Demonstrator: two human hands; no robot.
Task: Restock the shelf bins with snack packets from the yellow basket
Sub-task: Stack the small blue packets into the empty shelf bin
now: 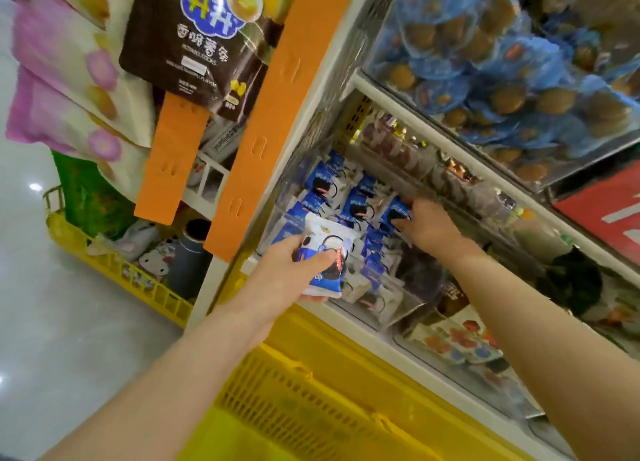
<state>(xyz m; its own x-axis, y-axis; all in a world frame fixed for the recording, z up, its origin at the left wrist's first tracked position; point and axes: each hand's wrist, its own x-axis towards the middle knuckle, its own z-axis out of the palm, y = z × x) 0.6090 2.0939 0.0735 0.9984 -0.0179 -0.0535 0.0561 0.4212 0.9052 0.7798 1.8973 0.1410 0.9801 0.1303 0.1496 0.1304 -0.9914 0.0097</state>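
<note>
My left hand (294, 270) grips a small stack of blue-and-white cookie packets (329, 252) just in front of a clear shelf bin (398, 308). The bin holds several of the same blue-and-white packets (356, 200), standing in rows. My right hand (427, 221) reaches into the back right of that bin and its fingers pinch one blue packet (398, 211) there. A yellow basket (311, 398) sits below both arms, under the shelf; its inside is not visible.
An upper bin (519, 62) is packed with blue-wrapped round cakes. Orange hanging strips (277, 114) and hanging snack bags (194, 44) flank the shelf's left side. A second yellow basket (114, 270) with goods stands on the floor at left. Lower bins (460, 342) hold other packets.
</note>
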